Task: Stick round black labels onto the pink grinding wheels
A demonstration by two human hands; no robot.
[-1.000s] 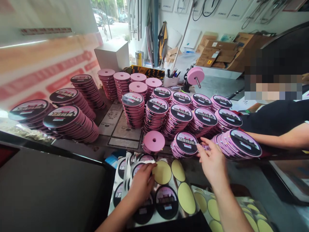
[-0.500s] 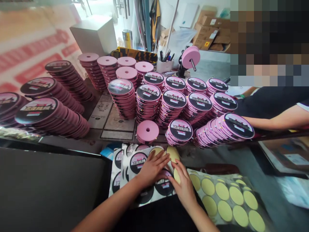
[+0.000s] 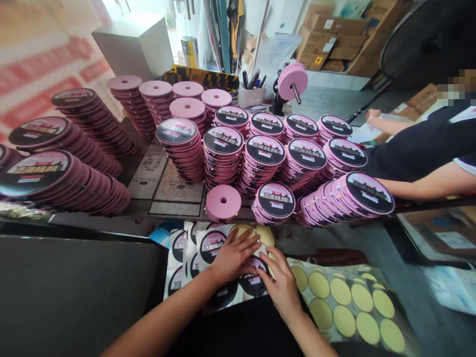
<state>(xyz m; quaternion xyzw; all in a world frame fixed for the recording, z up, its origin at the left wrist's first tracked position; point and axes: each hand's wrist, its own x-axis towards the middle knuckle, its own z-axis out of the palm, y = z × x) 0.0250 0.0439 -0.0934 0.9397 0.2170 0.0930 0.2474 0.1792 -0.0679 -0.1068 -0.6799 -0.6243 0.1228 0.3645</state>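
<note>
A sheet of round stickers, black and pink with printed lettering, lies over my lap on top of other sheets. Flat across it rests my left hand, fingers stretched out beside the bare yellowish backing circles. My right hand is at the sheet's right side, its thumb and fingers apart and curved at the edge of one round sticker. Whether its fingertips have lifted that edge is not visible. Just beyond the sheet stand a plain pink spool and a short stack of labelled spools.
Tall stacks of pink spools crowd the table, some leaning at the left. Peeled backing sheets lie at my right. A spindle with pink discs and a pen holder stand behind. A co-worker's arm reaches in from the right.
The camera view has shifted slightly, showing more of the right side and the co-worker's hand. Both my hands stay almost in place on the sticker sheet.
</note>
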